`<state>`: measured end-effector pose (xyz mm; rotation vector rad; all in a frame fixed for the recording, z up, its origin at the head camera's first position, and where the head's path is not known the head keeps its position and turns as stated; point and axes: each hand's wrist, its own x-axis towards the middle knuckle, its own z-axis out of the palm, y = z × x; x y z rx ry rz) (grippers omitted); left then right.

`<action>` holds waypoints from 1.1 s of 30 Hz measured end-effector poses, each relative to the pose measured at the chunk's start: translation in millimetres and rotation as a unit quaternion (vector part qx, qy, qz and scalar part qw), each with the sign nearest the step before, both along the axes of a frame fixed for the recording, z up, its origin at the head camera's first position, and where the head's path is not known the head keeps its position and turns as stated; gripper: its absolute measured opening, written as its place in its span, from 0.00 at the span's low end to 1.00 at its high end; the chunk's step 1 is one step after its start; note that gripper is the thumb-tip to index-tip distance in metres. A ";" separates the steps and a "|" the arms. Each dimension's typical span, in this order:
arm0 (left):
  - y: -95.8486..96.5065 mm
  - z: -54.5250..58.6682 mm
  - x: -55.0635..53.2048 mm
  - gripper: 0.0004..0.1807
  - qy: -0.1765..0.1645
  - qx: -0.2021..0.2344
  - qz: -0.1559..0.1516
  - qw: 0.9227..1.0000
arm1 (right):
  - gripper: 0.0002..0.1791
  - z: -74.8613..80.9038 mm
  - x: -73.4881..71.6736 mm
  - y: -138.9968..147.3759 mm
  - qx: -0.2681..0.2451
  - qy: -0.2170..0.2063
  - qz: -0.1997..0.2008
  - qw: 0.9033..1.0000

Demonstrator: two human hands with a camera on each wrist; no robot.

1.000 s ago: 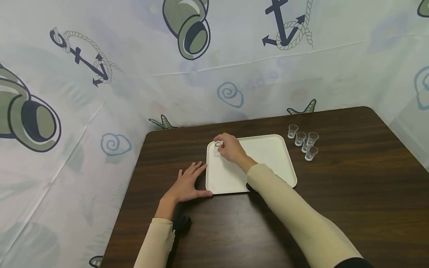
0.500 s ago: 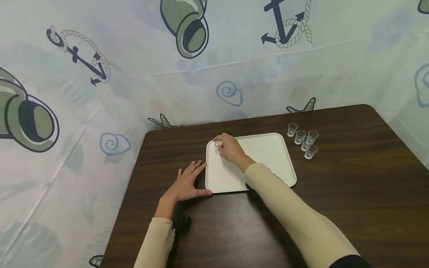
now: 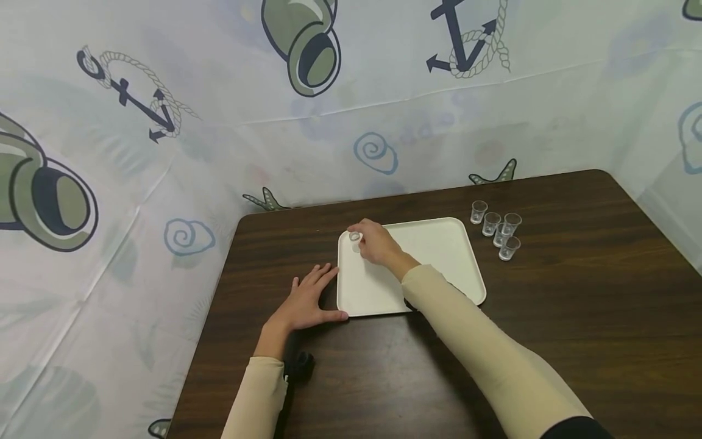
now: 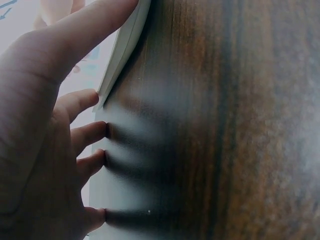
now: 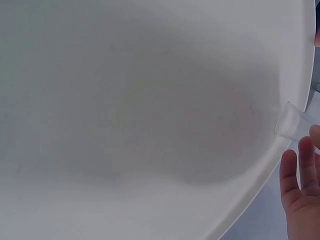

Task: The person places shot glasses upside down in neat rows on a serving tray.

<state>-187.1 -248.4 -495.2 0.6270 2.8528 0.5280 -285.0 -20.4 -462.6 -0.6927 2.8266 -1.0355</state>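
A white rectangular tray point(image 3: 378, 286) lies on the dark wooden table. My right hand point(image 3: 378, 242) reaches over the tray's far left corner and pinches a small clear plastic cup point(image 5: 291, 121) between thumb and fingers. The cup appears upside down, its wider end toward the tray; whether it touches the surface I cannot tell. My left hand point(image 3: 304, 303) rests at the tray's near left corner with fingers spread. Its thumb lies along the front edge and its index fingertip is at the left edge. In the left wrist view the other fingertips point(image 4: 97, 131) rest on the table.
Right of the tray stand several upright clear cups point(image 3: 491, 225), grouped close together. The brown table point(image 3: 570, 292) stretches toward the right and front. Behind it hangs a pale cloth point(image 3: 263, 146) printed with anchors and shells.
The right hand has lowered the cup slightly toward the tray's far left corner. The left hand keeps its place at the tray. The view has shifted a little.
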 end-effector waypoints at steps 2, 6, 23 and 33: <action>0.1 -0.2 0.1 0.61 -0.001 0.001 0.001 1.000 | 0.27 -0.1 0.3 1.0 0.003 -0.001 0.006 1.000; 0.1 -0.6 -0.4 0.61 -0.002 0.002 0.004 1.000 | 0.30 2.3 0.8 5.0 0.000 -0.003 0.019 1.000; 0.2 -1.9 0.2 0.61 0.000 -0.005 0.006 1.000 | 0.26 28.9 -5.9 55.0 -0.056 0.001 0.008 0.998; 0.4 -1.3 0.7 0.61 0.001 0.000 0.005 1.000 | 0.24 49.9 1.1 116.2 -0.102 -0.002 -0.003 0.995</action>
